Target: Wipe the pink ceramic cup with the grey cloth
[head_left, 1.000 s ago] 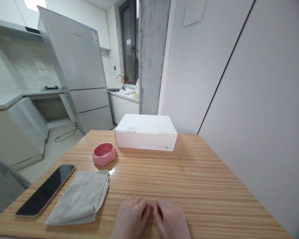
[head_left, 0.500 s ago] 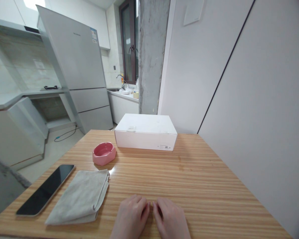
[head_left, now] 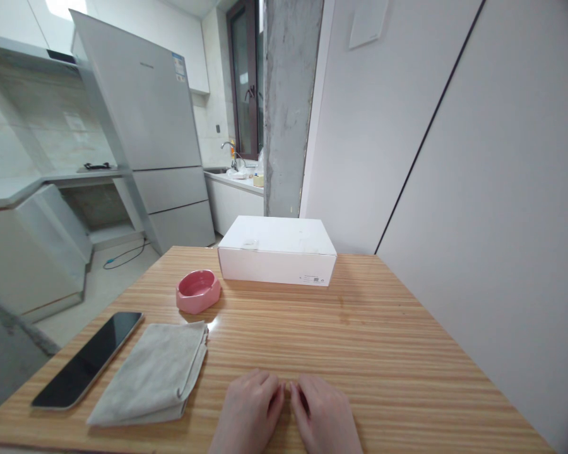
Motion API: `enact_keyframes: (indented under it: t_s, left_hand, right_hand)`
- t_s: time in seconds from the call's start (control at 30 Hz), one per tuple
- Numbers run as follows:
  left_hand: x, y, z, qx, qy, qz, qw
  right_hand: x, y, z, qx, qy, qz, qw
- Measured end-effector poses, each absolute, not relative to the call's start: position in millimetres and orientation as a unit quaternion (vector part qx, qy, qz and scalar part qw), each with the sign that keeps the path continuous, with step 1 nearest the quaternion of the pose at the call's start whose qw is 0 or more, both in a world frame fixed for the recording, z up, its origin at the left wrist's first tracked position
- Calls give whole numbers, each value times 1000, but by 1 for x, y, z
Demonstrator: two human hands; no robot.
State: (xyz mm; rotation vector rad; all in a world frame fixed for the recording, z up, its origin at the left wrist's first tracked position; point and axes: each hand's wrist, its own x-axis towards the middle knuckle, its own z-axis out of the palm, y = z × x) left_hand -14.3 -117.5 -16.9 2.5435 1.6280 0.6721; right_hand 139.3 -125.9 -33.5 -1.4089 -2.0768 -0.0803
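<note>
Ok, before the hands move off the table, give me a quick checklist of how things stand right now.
1. Left hand empty, resting on the table: ok.
2. Right hand empty, beside the left: ok.
3. Cloth folded, just left of the left hand, not touched: ok.
4. Phone flat, screen dark, near the table's left edge: ok.
5. Pink dish upright; contents: cannot tell.
6. White box shut, at the far edge: ok.

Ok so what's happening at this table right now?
A person sits with both hands resting side by side on the wooden table, holding nothing. The left hand lies nearest a folded grey cloth, with a dark phone beyond it. A pink dish and a closed white box sit farther back; the right hand is beside the left.
</note>
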Motion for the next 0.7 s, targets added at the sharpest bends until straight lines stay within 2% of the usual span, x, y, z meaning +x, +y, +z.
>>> enact_keyframes:
  t_s: [0.57,0.7]
  left_hand:
    - [-14,-117,-21,821,528,215,36]
    - [-17,-125,-11,805,521,278,53]
  right_hand:
    - [139,-127,-31,-532,-785,-48,314]
    - [139,-126,-30,-524,-788,-52,319]
